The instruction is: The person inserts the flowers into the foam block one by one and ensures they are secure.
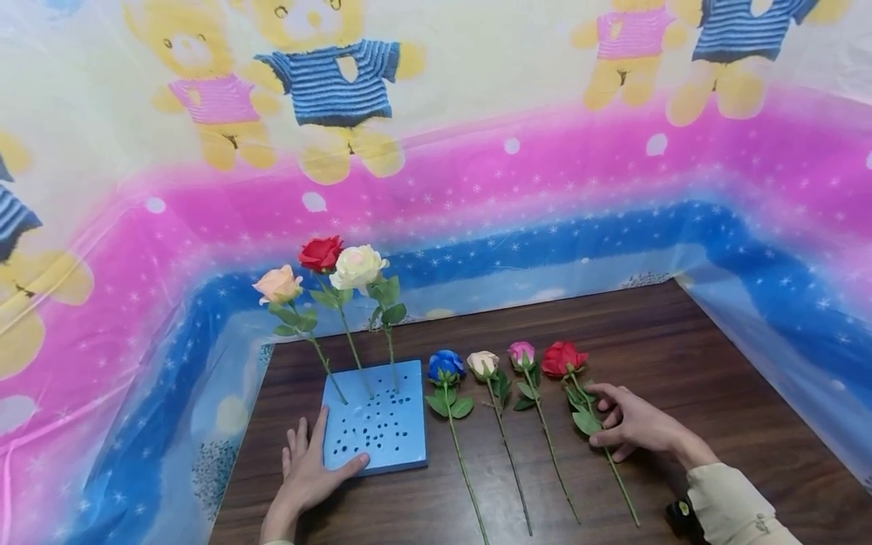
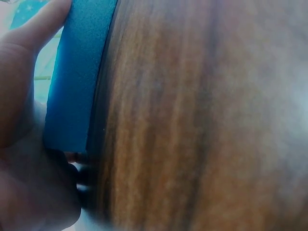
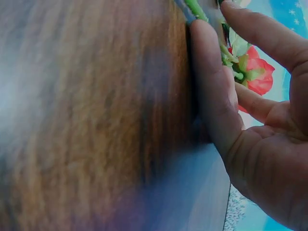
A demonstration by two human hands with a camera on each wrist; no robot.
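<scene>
At the right hand [image 1: 643, 422], loosely parted around its stem, a red rose [image 1: 584, 421] lies slantwise, bloom pointing away; the spread left hand [image 1: 306, 471] touches a blue block [image 1: 412, 415].

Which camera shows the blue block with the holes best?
The head view, which frames the blue block with its holed top nearly whole. The left wrist view shows mainly one side, close up; the right wrist view doesn't show it.

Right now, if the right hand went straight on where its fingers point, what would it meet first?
Probably the stem of the lying red rose; the hand may be touching it, but depth is unclear.
</scene>
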